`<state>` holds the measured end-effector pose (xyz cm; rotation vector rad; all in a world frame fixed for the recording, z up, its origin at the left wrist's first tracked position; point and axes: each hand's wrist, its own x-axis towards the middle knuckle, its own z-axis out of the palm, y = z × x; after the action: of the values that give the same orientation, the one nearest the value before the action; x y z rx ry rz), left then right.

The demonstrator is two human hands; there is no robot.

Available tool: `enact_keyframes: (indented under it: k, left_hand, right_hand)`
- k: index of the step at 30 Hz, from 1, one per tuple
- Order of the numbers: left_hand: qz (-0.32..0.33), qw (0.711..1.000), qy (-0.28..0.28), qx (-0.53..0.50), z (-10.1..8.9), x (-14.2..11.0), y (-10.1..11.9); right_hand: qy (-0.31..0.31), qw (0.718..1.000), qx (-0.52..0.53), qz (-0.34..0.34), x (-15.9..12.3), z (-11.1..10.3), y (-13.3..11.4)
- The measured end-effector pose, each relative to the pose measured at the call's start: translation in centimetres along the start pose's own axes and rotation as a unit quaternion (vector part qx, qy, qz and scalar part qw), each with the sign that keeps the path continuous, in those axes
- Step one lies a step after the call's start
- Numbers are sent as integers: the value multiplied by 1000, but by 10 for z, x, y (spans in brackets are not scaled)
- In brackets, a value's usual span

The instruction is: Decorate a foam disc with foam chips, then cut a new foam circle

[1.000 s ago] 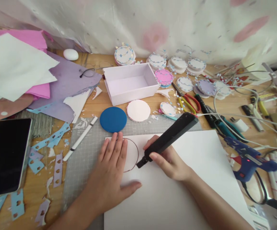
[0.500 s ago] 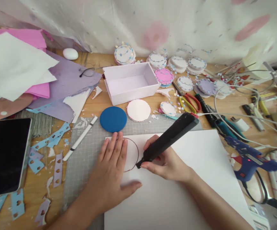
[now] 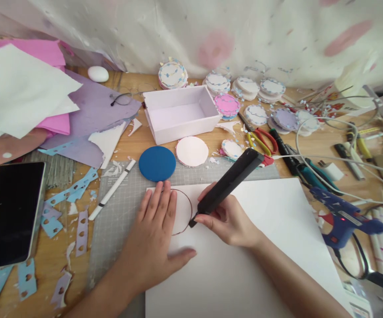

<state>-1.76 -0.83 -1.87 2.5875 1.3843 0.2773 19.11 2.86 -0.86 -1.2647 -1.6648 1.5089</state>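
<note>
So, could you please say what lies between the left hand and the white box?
In the head view, a blue disc lies between the left hand and the white box.

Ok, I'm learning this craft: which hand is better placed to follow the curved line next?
Right hand, probably: it holds the black tool by the curved line; the left hand lies flat on the white sheet.

The white sheet (image 3: 274,205) lies flat, toward five o'clock from the middle of the view. On it is a thin brownish circle line (image 3: 192,207), visible from about twelve to six o'clock, its other side hidden. The long black tool (image 3: 229,181) leans, its narrow tip at the circle's four o'clock, its thick end toward two o'clock
</note>
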Motion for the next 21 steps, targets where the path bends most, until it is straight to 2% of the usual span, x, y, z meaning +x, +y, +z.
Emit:
enact_keyframes:
  k: [8, 10, 13, 15, 21]
  left_hand:
    - [-1, 1000, 4, -3, 1, 1, 0]
    - [-1, 1000, 6, -1, 1, 0, 0]
    - [-1, 1000, 10, 4, 1, -1, 0]
    - [0, 1000, 10, 7, 1, -1, 0]
    - [1, 1000, 5, 9, 1, 0, 2]
  right_hand:
    - [80, 997, -13, -2, 0, 2, 5]
    - [99, 995, 10, -8, 1, -1, 3]
    - [175, 982, 64, -19, -2, -3, -3]
    - [203, 975, 92, -22, -7, 1, -6]
    - [128, 983, 124, -37, -22, 24, -2]
